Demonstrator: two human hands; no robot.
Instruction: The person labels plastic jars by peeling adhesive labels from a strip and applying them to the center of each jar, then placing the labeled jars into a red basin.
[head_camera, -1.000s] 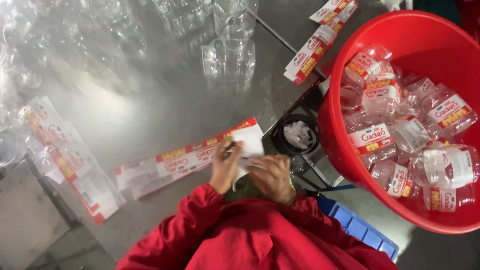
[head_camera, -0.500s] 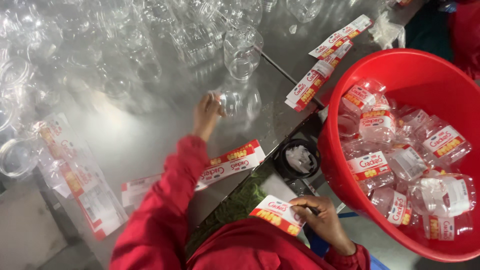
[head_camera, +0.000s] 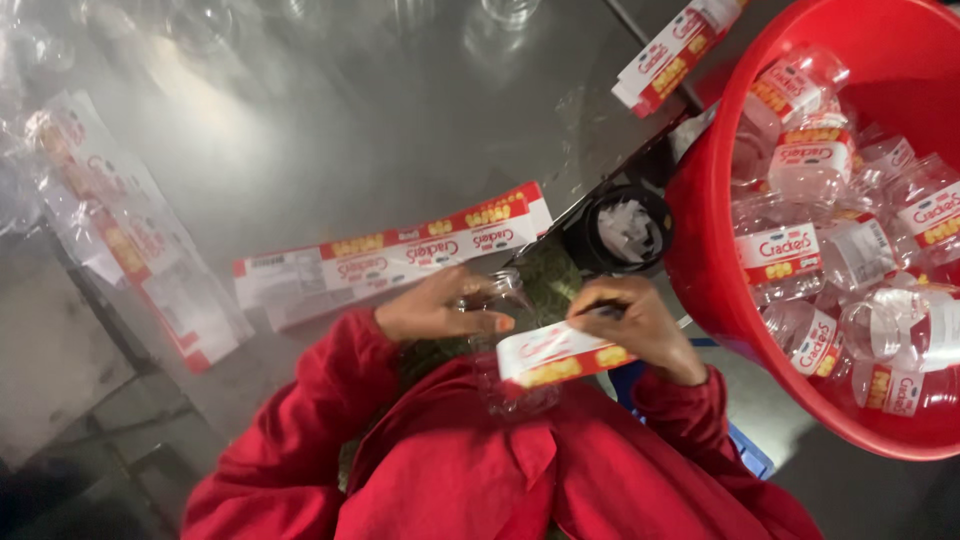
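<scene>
Jar (head_camera: 505, 345) between both hands, lap-level.

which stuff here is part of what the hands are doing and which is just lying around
In hand:
left hand and right hand
clear jar
label strip

Lying about:
label stack
red tub of labelled jars
black cup
plastic wrappers

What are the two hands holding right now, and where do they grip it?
The left hand grips a clear plastic jar near its upper end. The right hand holds a red-and-white label by its right end, against the jar.
</scene>
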